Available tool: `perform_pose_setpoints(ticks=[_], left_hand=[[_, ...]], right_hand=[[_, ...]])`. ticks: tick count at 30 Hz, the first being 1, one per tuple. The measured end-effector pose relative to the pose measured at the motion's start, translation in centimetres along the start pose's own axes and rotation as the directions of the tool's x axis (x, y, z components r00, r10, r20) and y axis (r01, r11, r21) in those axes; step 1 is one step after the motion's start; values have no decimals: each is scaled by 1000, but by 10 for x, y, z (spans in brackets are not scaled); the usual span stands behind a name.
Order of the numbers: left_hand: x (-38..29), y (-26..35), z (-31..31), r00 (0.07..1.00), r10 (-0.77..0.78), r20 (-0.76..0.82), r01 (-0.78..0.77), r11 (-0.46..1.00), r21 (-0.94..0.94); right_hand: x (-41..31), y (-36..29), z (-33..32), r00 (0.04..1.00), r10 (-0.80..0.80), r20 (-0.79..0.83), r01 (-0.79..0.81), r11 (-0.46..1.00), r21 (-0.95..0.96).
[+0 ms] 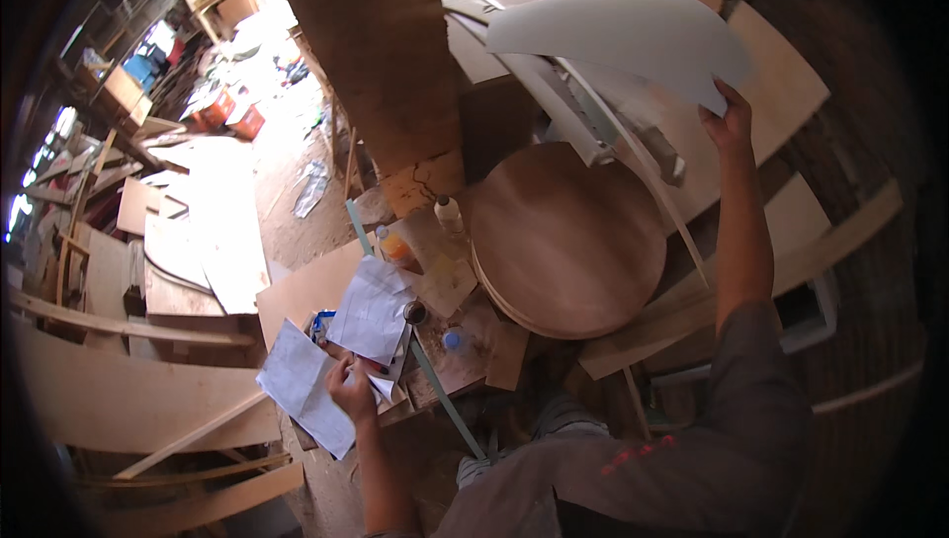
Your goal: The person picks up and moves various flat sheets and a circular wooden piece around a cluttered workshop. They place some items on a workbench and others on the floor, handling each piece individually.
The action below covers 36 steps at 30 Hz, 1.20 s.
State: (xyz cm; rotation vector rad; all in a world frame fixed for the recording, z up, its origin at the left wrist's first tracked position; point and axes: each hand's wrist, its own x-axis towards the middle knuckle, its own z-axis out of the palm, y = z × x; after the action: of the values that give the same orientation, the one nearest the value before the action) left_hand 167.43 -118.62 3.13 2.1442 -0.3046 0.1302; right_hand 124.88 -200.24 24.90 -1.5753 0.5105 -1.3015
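High on the right, my right hand (730, 119) grips the corner of a large, thin white curved sheet (615, 30). The sheet is lifted over the boards, its far end reaching towards the middle of the view. At the lower left, my left hand (352, 390) has its fingers curled over the papers on a small cluttered worktop. One creased sheet of paper (300, 386) lies left of that hand, and other white papers (374, 308) with faint lines lie just beyond it. Whether the fingers pinch a paper edge is unclear.
A stack of round wooden discs (567, 241) stands mid-view. Left of it are an orange drink bottle (393, 245), a white bottle (448, 216), a dark jar (415, 312) and a blue-capped bottle (452, 339). Long planks (741, 279) lie right; plywood pieces (141, 397) lie left.
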Motion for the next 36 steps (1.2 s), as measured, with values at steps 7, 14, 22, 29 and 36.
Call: perform_pose_setpoints(ticks=[7,14,22,29,36], left_hand=[[-104,-39,-122,852,-346,-394,509,724,466],[-319,-46,-211,424,-718,-552,879,180,441],[-529,-90,-164,-278,-915,293,935,-188,300],[-646,-137,-192,-379,-581,720,924,-203,323],[-791,-261,-297,-18,-856,517,934,-199,-296]], right_hand=[[63,210,80,818,368,442,-130,867,-481],[91,297,167,564,821,85,-747,552,-371],[29,193,182,906,420,46,-164,451,-877],[-349,-61,303,887,341,312,114,493,-862],[-633,-128,429,457,258,851,75,942,-326]])
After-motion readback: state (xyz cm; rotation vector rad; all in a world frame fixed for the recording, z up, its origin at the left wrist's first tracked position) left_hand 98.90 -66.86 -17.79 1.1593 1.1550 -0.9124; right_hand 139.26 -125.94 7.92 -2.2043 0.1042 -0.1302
